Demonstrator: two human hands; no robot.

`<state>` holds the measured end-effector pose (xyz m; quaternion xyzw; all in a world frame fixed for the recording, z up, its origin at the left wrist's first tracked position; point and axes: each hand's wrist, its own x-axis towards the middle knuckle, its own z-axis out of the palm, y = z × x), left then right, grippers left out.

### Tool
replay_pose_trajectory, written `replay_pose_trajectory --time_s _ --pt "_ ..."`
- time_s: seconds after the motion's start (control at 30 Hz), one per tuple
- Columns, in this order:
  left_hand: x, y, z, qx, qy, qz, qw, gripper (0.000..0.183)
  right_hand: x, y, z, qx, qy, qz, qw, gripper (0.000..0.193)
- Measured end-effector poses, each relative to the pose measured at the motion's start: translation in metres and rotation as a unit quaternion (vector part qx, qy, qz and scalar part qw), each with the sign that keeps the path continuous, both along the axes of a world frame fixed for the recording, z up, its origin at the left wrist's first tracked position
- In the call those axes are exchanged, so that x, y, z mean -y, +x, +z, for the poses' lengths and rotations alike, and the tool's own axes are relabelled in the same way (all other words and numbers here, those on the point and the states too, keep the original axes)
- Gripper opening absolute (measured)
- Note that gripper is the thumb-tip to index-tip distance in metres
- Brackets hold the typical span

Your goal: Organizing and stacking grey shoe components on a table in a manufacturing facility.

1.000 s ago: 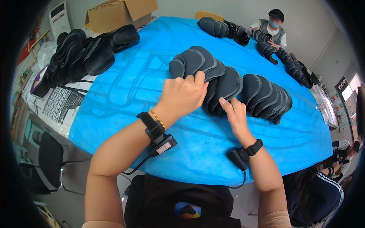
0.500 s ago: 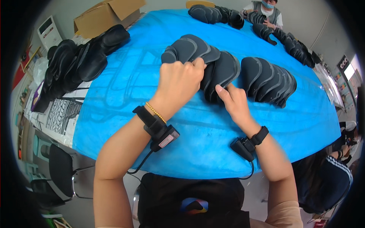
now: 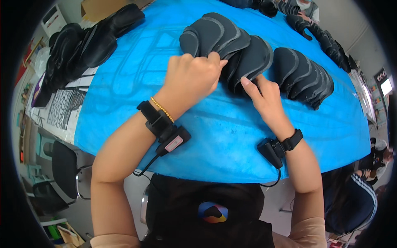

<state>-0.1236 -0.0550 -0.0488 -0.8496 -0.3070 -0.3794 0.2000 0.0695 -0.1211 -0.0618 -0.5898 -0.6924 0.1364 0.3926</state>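
Two-handed handling, this — the left hand point(image 3: 194, 76) curled tight on the overlapping black insole-like pads point(image 3: 256, 53) at twelve o'clock, while the right hand point(image 3: 268, 93) pinched their near edge at one o'clock — the next move seemingly called for a steady pinch.

Curved black pieces point(image 3: 257, 56) between 12 and 1 o'clock look rubbery: matt, smooth faces with greyer, rougher-looking edges. A similar black stack point(image 3: 289, 68) at 2 o'clock shares that finish; the dark pile point(image 3: 97, 49) at 10 o'clock is slightly shinier. The tabletop sheet point(image 3: 223, 153) is blue, smooth and plastic-looking, with a soft sheen. Near centre, towards 10 o'clock, a beaded bracelet point(image 3: 161, 109) gleams like gold metal. Plain matt cardboard forms the box point(image 3: 99, 9) at 11 o'clock. At 6 o'clock, the black apron point(image 3: 206, 192) is dull cloth.
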Motion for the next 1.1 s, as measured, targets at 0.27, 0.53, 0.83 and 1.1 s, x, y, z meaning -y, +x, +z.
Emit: replay_pose_trajectory --time_s 0.27,0.53,0.83,1.1 --pt "0.002 0.002 -0.007 -0.01 -0.048 0.026 0.998 0.02 -0.001 -0.001 0.003 0.027 0.004 -0.009 1.0 0.052" --pt "-0.005 0.003 -0.01 0.036 -0.044 -0.022 0.998 0.019 -0.001 0.001 0.0 0.039 -0.001 -0.011 0.999 0.052" --pt "-0.012 0.021 0.008 0.006 0.045 0.045 0.998 0.016 -0.003 0.001 -0.002 0.044 0.011 -0.01 0.999 0.056" --pt "-0.015 0.007 -0.001 0.02 0.048 0.008 0.999 0.022 -0.001 -0.001 0.0 0.06 0.008 -0.008 0.998 0.055"
